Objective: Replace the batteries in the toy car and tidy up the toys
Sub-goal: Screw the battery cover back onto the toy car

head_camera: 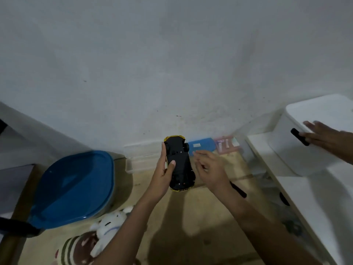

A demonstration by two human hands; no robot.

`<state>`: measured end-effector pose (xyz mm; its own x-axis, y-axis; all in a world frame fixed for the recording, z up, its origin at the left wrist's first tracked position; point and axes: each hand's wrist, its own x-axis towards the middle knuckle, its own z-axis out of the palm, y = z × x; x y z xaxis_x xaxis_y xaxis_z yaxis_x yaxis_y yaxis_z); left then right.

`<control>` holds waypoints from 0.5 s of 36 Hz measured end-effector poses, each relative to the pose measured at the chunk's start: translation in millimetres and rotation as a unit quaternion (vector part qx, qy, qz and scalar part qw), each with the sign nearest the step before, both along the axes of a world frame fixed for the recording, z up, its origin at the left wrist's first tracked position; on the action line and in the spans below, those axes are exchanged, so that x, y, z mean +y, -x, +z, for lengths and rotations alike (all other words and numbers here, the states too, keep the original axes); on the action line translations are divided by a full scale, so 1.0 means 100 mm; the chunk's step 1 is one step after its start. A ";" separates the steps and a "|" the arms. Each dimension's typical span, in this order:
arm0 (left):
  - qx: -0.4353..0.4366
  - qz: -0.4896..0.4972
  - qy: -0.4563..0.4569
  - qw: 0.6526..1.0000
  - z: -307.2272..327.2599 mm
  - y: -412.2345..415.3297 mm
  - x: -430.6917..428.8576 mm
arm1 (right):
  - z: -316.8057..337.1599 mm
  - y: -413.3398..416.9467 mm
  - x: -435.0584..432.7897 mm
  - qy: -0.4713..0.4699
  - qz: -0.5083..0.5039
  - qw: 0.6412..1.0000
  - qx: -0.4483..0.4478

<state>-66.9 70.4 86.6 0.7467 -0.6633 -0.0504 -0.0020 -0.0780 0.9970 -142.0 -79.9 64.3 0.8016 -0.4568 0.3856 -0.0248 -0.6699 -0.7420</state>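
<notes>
The toy car (179, 165) is yellow with a black underside, and it is turned belly-up above the floor. My left hand (164, 173) grips its left side, thumb resting on the underside. My right hand (210, 169) hovers just right of the car, fingers spread, holding nothing. Behind the car, against the wall, lie a blue pack (202, 145) and a pink pack (227, 144); whether they hold batteries I cannot tell. A slim black tool (239, 190) lies on the floor, partly hidden under my right wrist.
A blue-lidded tub (74, 186) stands at the left, with plush toys (107, 230) in front of it. A clear plastic box (139, 157) sits by the wall. At the right, another person's hand (324, 136) touches a white bin (313, 134) on a white shelf (305, 197).
</notes>
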 end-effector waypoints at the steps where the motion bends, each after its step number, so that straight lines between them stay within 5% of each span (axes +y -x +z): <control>1: 0.010 -0.003 -0.004 1.000 -0.04 0.00 -0.04 | -0.09 0.06 -0.09 -0.019 -0.031 0.999 -0.002; 11: 0.078 0.004 -0.016 0.997 -0.28 -0.08 -0.23 | -1.04 0.93 -0.85 0.035 -0.153 0.945 0.288; 15: 0.080 0.016 -0.019 0.996 -0.29 -0.12 -0.27 | -1.17 0.93 -0.87 0.023 -0.175 0.940 0.291; 18: 0.070 0.023 -0.018 0.997 -0.28 -0.16 -0.26 | -1.06 0.78 -0.87 -0.083 -0.152 0.953 0.248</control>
